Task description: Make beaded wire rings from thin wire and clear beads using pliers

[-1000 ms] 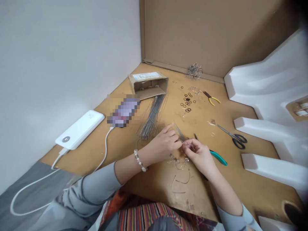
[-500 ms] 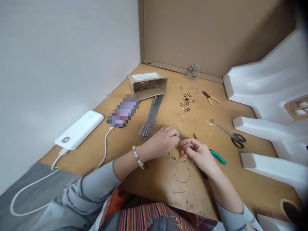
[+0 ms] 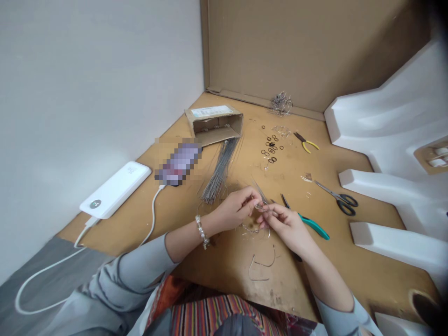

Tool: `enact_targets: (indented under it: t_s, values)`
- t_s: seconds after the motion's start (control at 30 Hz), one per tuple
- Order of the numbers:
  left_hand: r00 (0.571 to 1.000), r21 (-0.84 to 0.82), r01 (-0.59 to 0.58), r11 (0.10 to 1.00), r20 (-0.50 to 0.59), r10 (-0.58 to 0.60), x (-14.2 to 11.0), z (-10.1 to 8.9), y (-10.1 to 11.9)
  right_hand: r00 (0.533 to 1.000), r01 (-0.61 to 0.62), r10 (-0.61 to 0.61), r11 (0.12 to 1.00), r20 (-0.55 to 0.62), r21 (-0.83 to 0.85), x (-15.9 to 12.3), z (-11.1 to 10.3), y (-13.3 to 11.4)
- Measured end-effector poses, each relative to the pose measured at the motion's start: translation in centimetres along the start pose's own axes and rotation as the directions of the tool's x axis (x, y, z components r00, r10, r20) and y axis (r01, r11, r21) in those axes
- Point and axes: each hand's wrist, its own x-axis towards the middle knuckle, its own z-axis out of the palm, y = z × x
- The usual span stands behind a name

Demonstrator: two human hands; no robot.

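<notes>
My left hand (image 3: 241, 206) pinches thin bent wire (image 3: 258, 205) between thumb and fingertips. Close on its right, my right hand (image 3: 283, 223) is closed on the same wirework, its fingertips nearly meeting the left ones. A loop of wire with small pieces on it (image 3: 252, 229) hangs beneath the hands, partly hidden by them. Green-handled pliers (image 3: 315, 227) lie under and beside my right hand, their dark jaws pointing away from me. Two bent wire pieces (image 3: 261, 265) rest on the table nearer my body. Exact details of the wire at the fingertips are too small to make out.
A bundle of straight wires (image 3: 220, 175) lies before an open cardboard box (image 3: 217, 126). Dark rings (image 3: 271, 149), yellow-handled pliers (image 3: 307, 142), scissors (image 3: 338, 198) and a wire tangle (image 3: 281, 103) are farther off. A power bank (image 3: 117, 189) and phone (image 3: 180, 163) are left; white foam (image 3: 392, 238) borders the right.
My left hand has turned, its thumb now showing against the wire. My right hand has shifted slightly left, and the wire loop beneath has moved with the hands.
</notes>
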Motion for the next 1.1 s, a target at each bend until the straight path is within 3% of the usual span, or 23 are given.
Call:
enact_targets:
  t_s: [0.57, 0.67, 0.77, 0.83, 0.9, 0.97, 1.1]
  values:
    - [1.000, -0.049, 0.017, 0.999, 0.010, -0.017, 0.1, -0.1, 0.0, 1.000, -0.001, 0.001, 1.000, 0.022, 0.016, -0.1, 0.3, -0.3]
    - [1.000, -0.050, 0.029, 0.998, 0.012, -0.029, 0.1, -0.2, 0.0, 1.000, 0.024, -0.023, 0.998, 0.019, -0.052, -0.2, -0.2, -0.6]
    - [0.997, -0.077, 0.075, 0.994, 0.025, -0.073, 0.2, -0.3, -0.1, 0.992, 0.034, -0.064, 0.965, -0.107, -0.261, -1.0, -1.9, -0.4]
    - [0.995, -0.128, 0.099, 0.987, 0.026, -0.096, 0.2, -0.4, -0.1, 0.951, -0.018, -0.144, 0.859, -0.275, -0.511, -2.0, -3.4, 0.2]
    - [0.993, -0.196, 0.121, 0.973, 0.025, -0.119, 0.3, -0.5, -0.2, 0.909, -0.120, -0.253, 0.603, -0.332, -0.789, -3.2, -4.5, 1.2]
    - [0.989, -0.270, 0.147, 0.952, 0.037, -0.142, 0.4, -0.6, -0.2, 0.907, -0.199, -0.279, 0.378, -0.316, -0.904, -4.5, -4.9, 2.3]
    - [0.985, -0.366, 0.172, 0.915, 0.082, -0.152, 0.4, -0.7, -0.3, 0.929, -0.191, -0.293, 0.145, -0.226, -0.971, -5.8, -4.2, 3.1]
